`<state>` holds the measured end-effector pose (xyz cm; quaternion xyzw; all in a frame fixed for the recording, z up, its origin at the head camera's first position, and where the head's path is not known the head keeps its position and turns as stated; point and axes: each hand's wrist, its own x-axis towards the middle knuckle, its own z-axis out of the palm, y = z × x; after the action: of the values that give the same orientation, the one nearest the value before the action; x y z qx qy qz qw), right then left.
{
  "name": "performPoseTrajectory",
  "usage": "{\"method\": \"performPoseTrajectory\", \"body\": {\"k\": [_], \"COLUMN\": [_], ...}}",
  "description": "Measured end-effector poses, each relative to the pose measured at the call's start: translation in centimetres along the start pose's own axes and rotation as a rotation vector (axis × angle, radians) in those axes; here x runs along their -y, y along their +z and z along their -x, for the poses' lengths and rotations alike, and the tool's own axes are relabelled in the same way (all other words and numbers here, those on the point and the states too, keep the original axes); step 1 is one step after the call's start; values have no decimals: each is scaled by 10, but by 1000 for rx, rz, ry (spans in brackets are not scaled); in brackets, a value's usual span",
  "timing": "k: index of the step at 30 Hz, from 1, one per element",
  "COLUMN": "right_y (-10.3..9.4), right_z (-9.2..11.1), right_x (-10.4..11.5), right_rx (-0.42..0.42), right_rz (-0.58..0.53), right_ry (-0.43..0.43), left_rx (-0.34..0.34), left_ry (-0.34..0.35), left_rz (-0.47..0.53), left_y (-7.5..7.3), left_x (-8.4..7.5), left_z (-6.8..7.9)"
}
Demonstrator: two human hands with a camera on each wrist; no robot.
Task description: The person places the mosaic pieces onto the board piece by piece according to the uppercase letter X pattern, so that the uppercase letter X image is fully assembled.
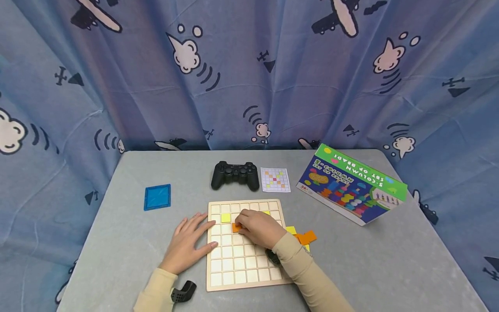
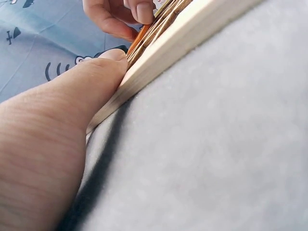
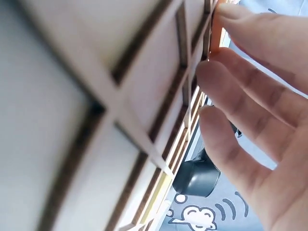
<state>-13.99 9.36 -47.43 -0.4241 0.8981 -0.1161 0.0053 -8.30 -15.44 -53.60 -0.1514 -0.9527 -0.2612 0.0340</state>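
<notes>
A wooden grid board [image 1: 208, 260] lies on the grey table, its square cells framed by raised strips. My right hand [image 1: 259, 227] reaches over it and pinches an orange square tile [image 1: 235, 228] between thumb and fingertip, at a cell in the upper left part. In the right wrist view the orange tile [image 3: 217, 33] stands against the grid strips. One yellow tile [image 1: 225, 217] lies in a cell up and left of it; another yellow tile [image 1: 267, 212] shows partly behind my right hand. My left hand [image 1: 187, 247] rests with spread fingers, touching the board's left edge.
Loose orange tiles [image 1: 308, 237] and yellow tiles [image 1: 290, 230] lie right of the board, partly hidden by my right forearm. Behind it are a black game controller [image 1: 235, 173] and a printed pattern card [image 1: 275, 180]. A blue tray [image 1: 157, 197] sits left, a colourful box [image 1: 351, 186] right.
</notes>
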Motion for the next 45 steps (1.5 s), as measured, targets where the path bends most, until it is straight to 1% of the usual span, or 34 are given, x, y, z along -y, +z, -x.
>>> {"method": "performPoseTrajectory", "body": {"k": [9,18,33,36,39,41,45], "right_y": [1,2,3,-2,-10,-17,-25], "right_z": [-1,-1,0,7,21,34,65], "right_x": [-1,-1,-1,-5,-12,-18,-30], "right_rx": [-6,-22,-13,-25,-51,-61,-33], "right_rz": [0,-26,-24,-47,-62,-66,-67], "right_ry": [-12,-8,-4,6,34,61,157], "left_rx": [-2,-1,10,11,8,6,4], "left_ry": [-1,-1,-7,-6,-6,-7,-12], "left_rz": [2,13,20,16,21,24,27], "left_y": [1,-1,-1,0,-1,-1,-1], "left_x": [1,0,-1,0,-1,-1,-1], "left_z": [0,0,0,0,-1,0,0]}}
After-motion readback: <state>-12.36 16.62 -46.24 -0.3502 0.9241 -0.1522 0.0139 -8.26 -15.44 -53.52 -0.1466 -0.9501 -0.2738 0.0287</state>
